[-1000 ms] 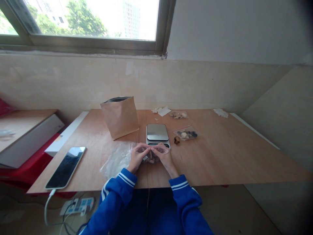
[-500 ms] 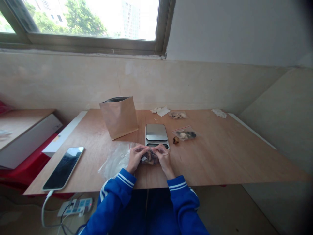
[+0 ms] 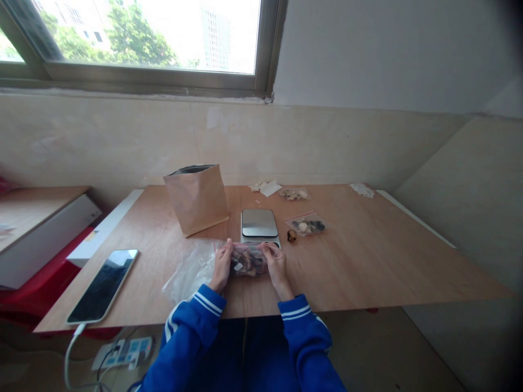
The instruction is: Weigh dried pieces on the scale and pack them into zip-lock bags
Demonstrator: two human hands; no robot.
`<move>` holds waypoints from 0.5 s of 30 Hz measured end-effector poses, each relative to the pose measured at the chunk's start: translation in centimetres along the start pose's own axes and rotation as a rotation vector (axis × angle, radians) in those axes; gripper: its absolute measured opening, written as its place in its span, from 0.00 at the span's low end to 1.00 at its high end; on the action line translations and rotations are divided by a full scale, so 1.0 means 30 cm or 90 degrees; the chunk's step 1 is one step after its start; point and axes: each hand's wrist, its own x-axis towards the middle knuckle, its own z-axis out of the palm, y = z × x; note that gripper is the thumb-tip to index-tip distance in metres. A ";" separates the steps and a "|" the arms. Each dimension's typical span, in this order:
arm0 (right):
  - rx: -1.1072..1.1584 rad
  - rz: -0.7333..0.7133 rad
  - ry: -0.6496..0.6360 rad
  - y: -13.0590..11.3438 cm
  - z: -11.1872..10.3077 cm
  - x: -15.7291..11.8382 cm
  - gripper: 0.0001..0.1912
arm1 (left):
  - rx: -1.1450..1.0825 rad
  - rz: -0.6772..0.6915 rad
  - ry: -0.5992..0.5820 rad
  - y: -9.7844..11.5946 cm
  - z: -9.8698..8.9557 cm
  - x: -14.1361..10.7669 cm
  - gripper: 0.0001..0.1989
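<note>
Between my two hands is a clear zip bag [image 3: 249, 261] with a reddish top strip, filled with brown dried pieces and a small white label. My left hand [image 3: 223, 265] pinches its upper left corner. At the upper right corner, my right hand [image 3: 275, 265] is closed on the same bag. Just beyond the bag stands a kitchen scale [image 3: 259, 223] with a bare metal plate; the bag and my fingers partly cover its front panel. A pile of clear plastic bags [image 3: 190, 272] lies beside my left hand.
An open brown paper pouch [image 3: 198, 201] stands left of the scale. To the right lie a single brown dried piece [image 3: 291, 236], a filled zip bag [image 3: 308, 225] and another filled bag [image 3: 294, 194]. A charging phone [image 3: 104, 286] rests near the left edge; paper scraps [image 3: 263, 187] lie behind.
My hands have moved apart along the bag's top, from close together at its middle to its two corners. More of the bag and its contents shows between them.
</note>
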 end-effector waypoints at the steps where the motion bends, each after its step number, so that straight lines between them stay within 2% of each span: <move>1: 0.010 0.018 -0.005 0.002 0.000 0.000 0.25 | 0.008 0.002 0.029 -0.001 -0.002 0.000 0.33; 3: 0.031 0.057 -0.006 0.002 -0.005 0.001 0.28 | 0.019 0.012 0.102 -0.001 -0.005 0.000 0.34; 5: 0.044 0.083 0.017 -0.002 -0.014 0.001 0.30 | 0.004 0.003 0.119 -0.001 -0.007 0.000 0.35; 10: 0.028 0.096 0.075 -0.017 -0.025 0.002 0.34 | -0.071 -0.064 -0.043 0.003 -0.008 0.002 0.43; 15: -0.006 0.080 0.101 -0.034 -0.020 0.013 0.34 | -0.066 -0.051 -0.060 -0.012 -0.015 0.011 0.45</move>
